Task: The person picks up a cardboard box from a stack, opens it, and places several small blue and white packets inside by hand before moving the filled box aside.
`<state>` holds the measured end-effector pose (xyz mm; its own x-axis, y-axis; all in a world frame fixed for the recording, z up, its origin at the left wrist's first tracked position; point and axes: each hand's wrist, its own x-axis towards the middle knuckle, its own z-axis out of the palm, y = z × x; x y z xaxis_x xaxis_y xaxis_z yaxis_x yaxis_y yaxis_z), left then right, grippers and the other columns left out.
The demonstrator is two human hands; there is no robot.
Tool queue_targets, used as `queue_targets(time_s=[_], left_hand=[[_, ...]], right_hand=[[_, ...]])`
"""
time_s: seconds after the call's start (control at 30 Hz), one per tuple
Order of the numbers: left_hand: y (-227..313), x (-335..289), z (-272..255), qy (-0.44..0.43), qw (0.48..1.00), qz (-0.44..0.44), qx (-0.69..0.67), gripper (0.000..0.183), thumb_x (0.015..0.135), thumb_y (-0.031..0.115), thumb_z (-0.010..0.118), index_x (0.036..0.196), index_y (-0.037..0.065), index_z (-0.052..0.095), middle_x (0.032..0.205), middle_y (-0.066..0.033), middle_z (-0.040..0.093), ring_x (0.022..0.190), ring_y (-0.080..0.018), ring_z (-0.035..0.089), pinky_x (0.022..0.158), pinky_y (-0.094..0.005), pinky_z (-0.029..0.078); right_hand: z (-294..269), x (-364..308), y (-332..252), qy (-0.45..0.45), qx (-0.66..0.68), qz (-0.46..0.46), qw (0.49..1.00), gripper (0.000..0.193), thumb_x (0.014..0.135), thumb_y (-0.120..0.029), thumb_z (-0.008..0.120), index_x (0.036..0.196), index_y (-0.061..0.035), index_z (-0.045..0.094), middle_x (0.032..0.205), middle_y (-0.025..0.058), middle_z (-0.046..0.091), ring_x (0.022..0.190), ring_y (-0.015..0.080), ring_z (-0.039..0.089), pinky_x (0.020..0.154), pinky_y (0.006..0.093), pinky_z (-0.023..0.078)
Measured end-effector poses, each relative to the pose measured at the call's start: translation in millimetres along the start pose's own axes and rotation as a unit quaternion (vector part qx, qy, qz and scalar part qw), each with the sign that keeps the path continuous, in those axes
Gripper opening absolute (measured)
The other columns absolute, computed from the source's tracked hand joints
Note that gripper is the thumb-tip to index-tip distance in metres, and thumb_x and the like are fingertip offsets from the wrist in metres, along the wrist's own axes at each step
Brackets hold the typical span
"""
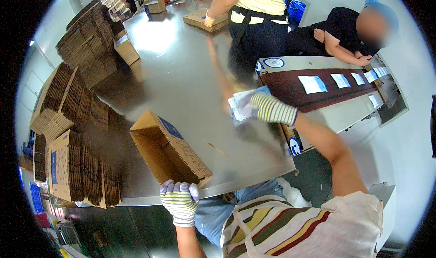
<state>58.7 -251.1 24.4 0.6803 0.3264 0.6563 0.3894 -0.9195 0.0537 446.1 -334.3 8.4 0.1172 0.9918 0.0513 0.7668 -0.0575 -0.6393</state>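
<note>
My left hand (180, 201), in a white glove with yellow and purple stripes, has its fingers hooked over the near rim of a brown cardboard box (195, 160). The box lies at an angle on the steel table (181, 85) with its open side up, and only bare cardboard shows inside. To the right, beside the conveyor's end, my right hand (274, 109) in a similar striped glove grips a bunch of white and light-blue packets (240, 106). These are held low over the tabletop and partly blurred; some lie hidden under the glove.
White-blue packets (312, 84) sit in a row on a dark-red conveyor belt (295, 101). Stacks of folded cardboard (84, 167) line the left side. A co-worker (259, 12) stands across the table by flat cartons (204, 18); another person (340, 33) leans at the conveyor.
</note>
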Motion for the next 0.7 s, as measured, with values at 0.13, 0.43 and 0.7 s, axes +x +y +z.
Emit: queue_targets(time_s=[0.13, 0.43, 0.7], left_hand=[[0, 0, 0, -0.004, 1.000, -0.004, -0.002, 0.014, 0.075, 0.018, 0.061, 0.070, 0.010, 0.050, 0.063, -0.0080, 0.052, 0.066, -0.0289, 0.053, 0.075, -0.0435, 0.044], [0, 2, -4, -0.020, 1.000, -0.002, -0.003, 0.012, 0.079, 0.016, 0.056, 0.072, 0.009, 0.049, 0.067, -0.0089, 0.053, 0.069, -0.0303, 0.054, 0.077, -0.0443, 0.045], [4, 12, -1, 0.001, 1.000, 0.015, 0.002, 0.014, 0.073, 0.017, 0.060, 0.068, 0.011, 0.049, 0.060, -0.0075, 0.051, 0.059, -0.0281, 0.052, 0.072, -0.0420, 0.045]], right_hand=[[-63, 11, 25, 0.032, -0.185, 0.070, 0.980, 0.029, 0.087, -0.025, 0.060, 0.104, -0.0029, 0.063, 0.103, 0.0177, 0.064, 0.098, 0.0322, 0.060, 0.090, 0.0395, 0.046], [-98, 58, 64, -0.153, -0.079, 0.172, 0.970, 0.039, 0.075, -0.006, 0.066, 0.113, -0.0005, 0.060, 0.106, 0.0140, 0.066, 0.100, 0.0261, 0.062, 0.085, 0.0348, 0.050], [-52, 97, 76, -0.323, -0.264, 0.053, 0.907, 0.050, 0.074, -0.017, 0.060, 0.121, 0.0017, 0.055, 0.108, 0.0178, 0.065, 0.096, 0.0279, 0.063, 0.081, 0.0370, 0.050]])
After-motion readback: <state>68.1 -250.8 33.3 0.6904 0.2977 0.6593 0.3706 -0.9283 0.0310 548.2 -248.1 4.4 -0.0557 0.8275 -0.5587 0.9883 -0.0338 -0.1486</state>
